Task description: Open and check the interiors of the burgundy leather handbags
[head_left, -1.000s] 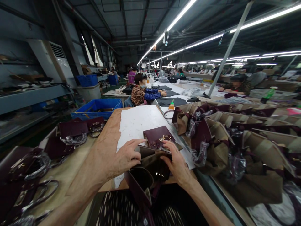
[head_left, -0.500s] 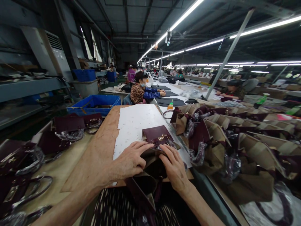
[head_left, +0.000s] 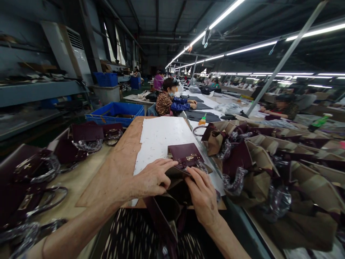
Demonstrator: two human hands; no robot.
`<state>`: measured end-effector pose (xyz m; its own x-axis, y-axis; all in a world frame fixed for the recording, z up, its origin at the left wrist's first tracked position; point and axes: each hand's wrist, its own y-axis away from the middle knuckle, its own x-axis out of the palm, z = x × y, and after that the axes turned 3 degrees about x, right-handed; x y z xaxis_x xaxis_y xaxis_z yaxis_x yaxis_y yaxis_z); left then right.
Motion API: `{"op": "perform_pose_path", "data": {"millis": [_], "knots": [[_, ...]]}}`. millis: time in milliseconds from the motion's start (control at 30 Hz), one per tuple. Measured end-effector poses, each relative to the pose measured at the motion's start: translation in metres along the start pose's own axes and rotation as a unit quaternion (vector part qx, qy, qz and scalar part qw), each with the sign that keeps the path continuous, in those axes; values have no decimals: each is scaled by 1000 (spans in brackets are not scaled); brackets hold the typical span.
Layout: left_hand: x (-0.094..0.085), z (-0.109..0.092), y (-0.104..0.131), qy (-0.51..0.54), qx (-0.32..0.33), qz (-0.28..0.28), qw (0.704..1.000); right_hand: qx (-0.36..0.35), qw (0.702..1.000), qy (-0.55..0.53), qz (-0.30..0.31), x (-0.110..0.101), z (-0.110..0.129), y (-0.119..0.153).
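A dark maroon bag [head_left: 185, 151] with gold hardware and a plastic-wrapped handle lies at the near end of the white sheet [head_left: 161, 135]. Its brown lining and open body spread toward my lap. My left hand [head_left: 153, 178] grips the bag's upper edge from the left, fingers bent and thumb beneath. On the right side, my right hand [head_left: 202, 190] pinches the same edge with its fingers pressed together. The inside of the bag is dark, and little shows there.
Maroon bags [head_left: 35, 165] lie on the left table. Many unfinished bags [head_left: 258, 165] crowd the right side. A blue crate [head_left: 115, 113] stands beyond the brown board [head_left: 107, 172]. A person [head_left: 164, 100] works ahead near a glue bottle [head_left: 202, 120].
The view has turned slightly left, so the scene sits further right. Both hands stay on the bag's edge, with only slight finger movement.
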<state>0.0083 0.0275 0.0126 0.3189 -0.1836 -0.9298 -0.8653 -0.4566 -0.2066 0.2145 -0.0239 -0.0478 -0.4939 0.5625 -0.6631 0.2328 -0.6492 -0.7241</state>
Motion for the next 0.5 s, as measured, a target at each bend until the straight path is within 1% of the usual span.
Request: {"op": "perform_pose_path", "data": {"millis": [67, 133, 233, 333, 433, 500], "knots": [[0, 2, 0, 8, -16, 2, 1000, 32, 999, -29, -9, 4, 1, 3], [2, 5, -2, 9, -30, 0, 999, 48, 998, -45, -2, 6, 1, 6], [5, 7, -4, 8, -40, -9, 999, 28, 998, -46, 35, 2, -1, 6], [2, 5, -4, 19, -49, -20, 998, 5, 997, -36, 68, -5, -3, 3], [-4, 2, 0, 59, -81, -30, 995, -4, 999, -10, 50, -9, -7, 0], [-5, 1, 4, 90, -114, -54, 988, -3, 999, -1, 34, -8, -9, 0]]}}
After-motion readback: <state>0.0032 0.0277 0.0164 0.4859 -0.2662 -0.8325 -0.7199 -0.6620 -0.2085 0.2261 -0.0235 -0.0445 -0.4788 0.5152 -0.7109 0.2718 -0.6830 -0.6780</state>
